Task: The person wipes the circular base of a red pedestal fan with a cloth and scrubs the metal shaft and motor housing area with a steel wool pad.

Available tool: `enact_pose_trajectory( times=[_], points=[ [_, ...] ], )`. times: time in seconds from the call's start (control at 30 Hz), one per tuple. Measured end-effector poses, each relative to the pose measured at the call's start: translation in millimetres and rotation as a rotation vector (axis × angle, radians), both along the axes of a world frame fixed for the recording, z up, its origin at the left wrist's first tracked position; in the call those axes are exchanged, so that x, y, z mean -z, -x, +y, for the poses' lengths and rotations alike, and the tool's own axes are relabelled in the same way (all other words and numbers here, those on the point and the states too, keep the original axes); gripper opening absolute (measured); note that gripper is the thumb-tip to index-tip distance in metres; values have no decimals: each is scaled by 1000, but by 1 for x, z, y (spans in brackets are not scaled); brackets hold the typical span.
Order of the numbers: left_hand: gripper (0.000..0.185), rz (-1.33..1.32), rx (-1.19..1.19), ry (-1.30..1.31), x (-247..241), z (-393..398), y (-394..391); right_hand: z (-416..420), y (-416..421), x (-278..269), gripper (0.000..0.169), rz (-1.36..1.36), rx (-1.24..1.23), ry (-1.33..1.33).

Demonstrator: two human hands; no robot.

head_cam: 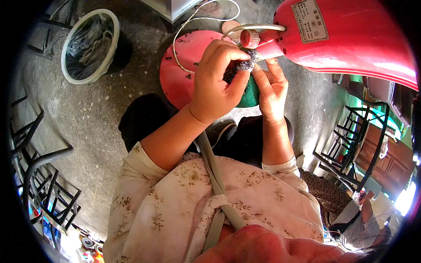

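Between thumb and index finger my left hand (218,77) pinches a small tuft of dark, shiny, stringy material (248,61), perhaps a mesh or wire piece. Close beside it is my right hand (273,87), its thumb and finger meeting the tuft's lower right side. Under both hands shows a round green thing (250,95) with a dark, rough patch, partly hidden by my fingers. Just above my fingertips are the ribbed red knob (250,38) and the neck of a red electric floor fan (355,36). The fan's round red base (177,70) lies on the floor behind my left hand.
A bin with a plastic liner (115,42) stands at upper left. A white cord (176,49) loops over the fan base. Black metal frames (49,161) stand at left, with another black frame (358,141) at right. Another person (366,210) is partly visible at lower right.
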State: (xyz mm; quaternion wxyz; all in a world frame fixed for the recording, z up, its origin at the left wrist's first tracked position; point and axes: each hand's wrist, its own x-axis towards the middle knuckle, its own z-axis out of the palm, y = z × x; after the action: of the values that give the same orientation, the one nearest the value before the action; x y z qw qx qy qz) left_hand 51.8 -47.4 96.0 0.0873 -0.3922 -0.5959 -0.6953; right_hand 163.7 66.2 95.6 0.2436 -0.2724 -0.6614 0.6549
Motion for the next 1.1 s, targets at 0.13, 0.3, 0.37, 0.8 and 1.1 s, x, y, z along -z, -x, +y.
enact_pose_trajectory(
  times=[0.13,0.3,0.37,0.8,1.1],
  points=[
    [15,-213,-71,143,11,3,-6,0,0,-1,36,-28,5,34],
    [16,-609,35,277,36,0,7,9,-5,-6,25,-154,51,-142],
    [19,-658,105,368,32,-6,9,7,-5,-25,14,-152,92,-85],
    [36,-327,615,561,15,-22,-10,8,-16,-18,12,191,22,-274],
    [37,-675,671,495,-15,-40,19,27,-21,-45,32,29,-182,-223]
  ],
)
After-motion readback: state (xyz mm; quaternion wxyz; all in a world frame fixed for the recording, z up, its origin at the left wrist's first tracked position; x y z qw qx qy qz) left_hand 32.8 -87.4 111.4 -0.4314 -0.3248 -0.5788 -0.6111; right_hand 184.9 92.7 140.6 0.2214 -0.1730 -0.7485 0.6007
